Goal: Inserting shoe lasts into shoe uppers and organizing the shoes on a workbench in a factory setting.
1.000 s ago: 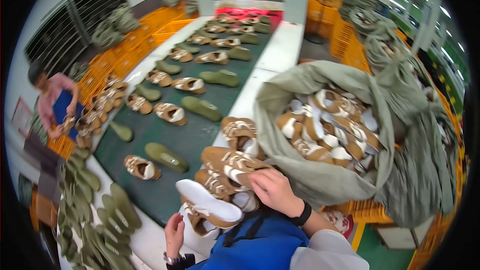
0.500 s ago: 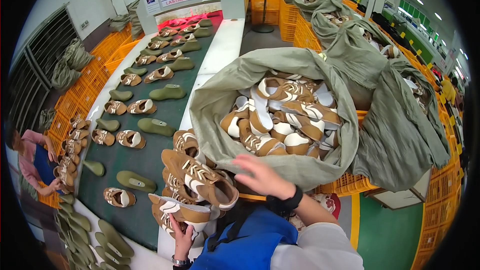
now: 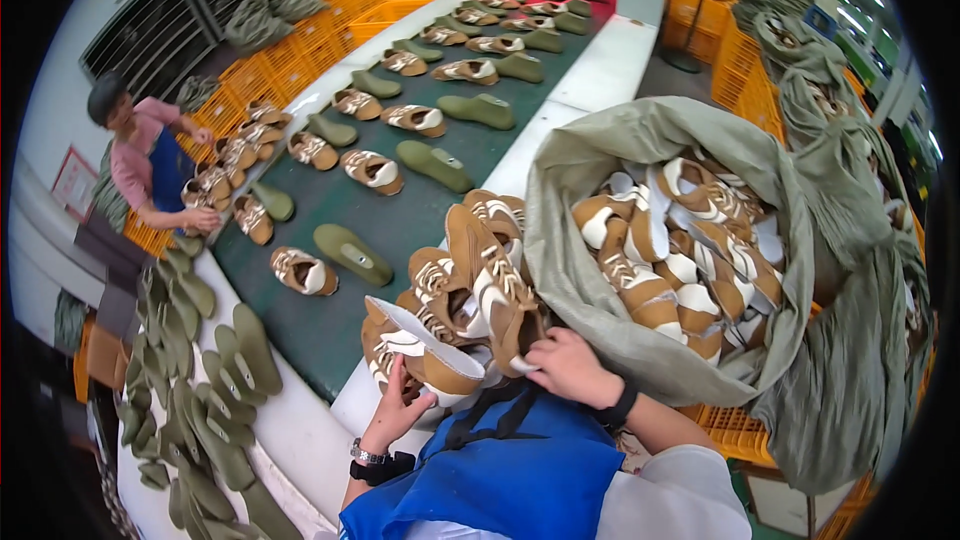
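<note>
A heap of brown and white shoe uppers with white laces lies on the belt's near right edge. My left hand is at the front of the heap, thumb and forefinger apart, beside an upper tilted with its pale underside showing. On the heap's right, my right hand has its fingers closed at the heel end of a long upper. Just to the right, a grey-green cloth sack stands open, full of similar uppers.
On the dark green conveyor belt, uppers and green shoe lasts lie in rows. Many lasts cover the white ledge at the left. Across the belt a co-worker handles uppers. Orange crates and more sacks stand at right.
My view has swung left, bringing more lasts and the co-worker into sight. My right hand has come down from beside the sack onto an upper. My left hand stays by the heap's front.
</note>
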A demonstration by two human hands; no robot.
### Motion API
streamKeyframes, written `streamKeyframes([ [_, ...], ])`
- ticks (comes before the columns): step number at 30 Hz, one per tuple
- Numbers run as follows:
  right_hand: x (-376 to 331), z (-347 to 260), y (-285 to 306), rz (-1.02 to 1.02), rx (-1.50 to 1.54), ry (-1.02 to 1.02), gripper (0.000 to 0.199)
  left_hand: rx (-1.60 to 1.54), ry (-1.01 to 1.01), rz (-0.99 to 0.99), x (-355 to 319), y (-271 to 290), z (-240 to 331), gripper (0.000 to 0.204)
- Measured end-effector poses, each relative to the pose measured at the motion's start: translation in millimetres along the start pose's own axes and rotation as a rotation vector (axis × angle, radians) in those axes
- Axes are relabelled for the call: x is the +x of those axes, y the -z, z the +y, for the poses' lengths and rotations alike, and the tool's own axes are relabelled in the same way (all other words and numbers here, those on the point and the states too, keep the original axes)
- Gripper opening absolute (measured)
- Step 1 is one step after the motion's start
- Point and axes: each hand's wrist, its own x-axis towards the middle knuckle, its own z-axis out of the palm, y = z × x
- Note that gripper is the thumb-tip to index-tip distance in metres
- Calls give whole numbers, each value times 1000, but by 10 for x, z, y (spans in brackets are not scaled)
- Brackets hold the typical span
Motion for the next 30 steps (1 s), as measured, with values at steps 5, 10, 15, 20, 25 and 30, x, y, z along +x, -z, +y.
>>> streamKeyframes([
  [5, 319, -209, 780, 39, 255, -11, 27, 250, -35, 48, -218, 51, -62, 90],
  [10, 892, -318, 892, 169, 131, 147, 26, 260, -44, 46, -179, 64, -148, 87],
  [15, 1157, -128, 636, -227, -256, 39, 35, 316, -37, 83, -129, 67, -158, 84],
  [20, 937, -42, 777, 3, 10, 205, 40, 290, -3, 71, -140, 59, -95, 85],
  [25, 590, 738, 1308, 80, -66, -459, 37, 380, -33, 34, -109, 99, -42, 80],
  [30, 169, 2028, 1056, 128, 41, -975, 70, 421, -77, 21, -96, 61, -47, 69],
])
